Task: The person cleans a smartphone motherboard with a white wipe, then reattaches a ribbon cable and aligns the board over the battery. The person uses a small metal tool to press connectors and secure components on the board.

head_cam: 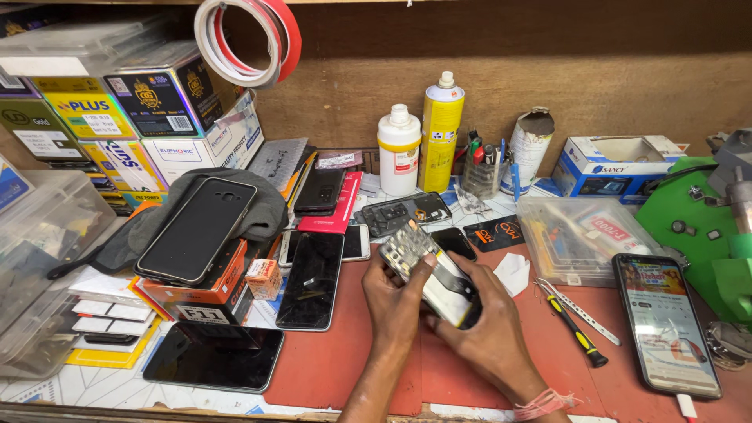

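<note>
Far left: stacked boxes [117,117] and a clear plastic bin [39,258]. A dark phone [196,229] lies on a grey cloth, two black screens [312,280] flat on the red mat [329,368]. Centre: left hand [395,301] and right hand [489,333] both grip an opened phone [435,274], tilted, held just above the mat, fingers closed around its edges. Behind: white bottle [399,150], yellow spray can [442,129]. Right: screwdriver [576,333], lit phone [666,323], green machine [705,227].
</note>
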